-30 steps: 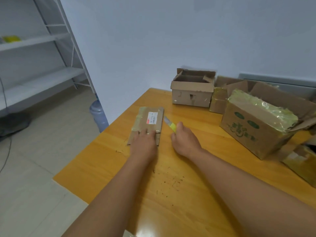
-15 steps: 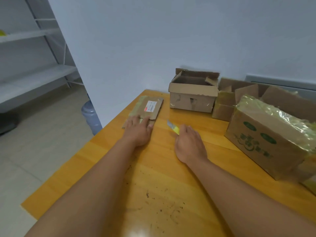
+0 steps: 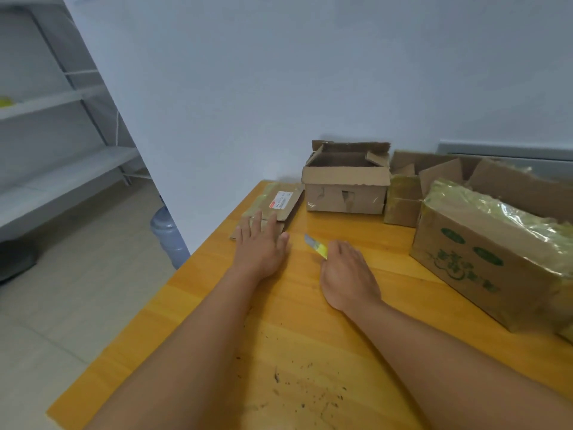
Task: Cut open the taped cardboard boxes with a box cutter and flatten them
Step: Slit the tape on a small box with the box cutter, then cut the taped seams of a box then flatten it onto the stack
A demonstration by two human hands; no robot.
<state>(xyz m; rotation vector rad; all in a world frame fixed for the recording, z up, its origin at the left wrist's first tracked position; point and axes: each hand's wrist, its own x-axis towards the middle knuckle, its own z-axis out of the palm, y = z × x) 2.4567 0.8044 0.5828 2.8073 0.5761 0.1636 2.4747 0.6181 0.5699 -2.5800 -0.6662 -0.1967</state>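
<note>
The flattened box (image 3: 273,206) lies at the bench's (image 3: 310,321) far left corner, long axis running away from the person; the left hand (image 3: 260,246) presses it with straight fingers, while the right hand's (image 3: 347,274) grip holds the box cutter (image 3: 316,246), blade pointing toward it

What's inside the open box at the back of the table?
The open box shows only bare cardboard inner walls and raised flaps. Its near wall hides the floor, so any contents are out of sight.

Table (image 3: 356,330): glossy varnished wood, speckled with dark debris. Flattened box (image 3: 279,203): matt brown cardboard, glossy tape, paper label. Printed box (image 3: 483,268): cardboard under shiny crinkled tape. Box cutter (image 3: 316,246): yellow plastic, metal blade.
</note>
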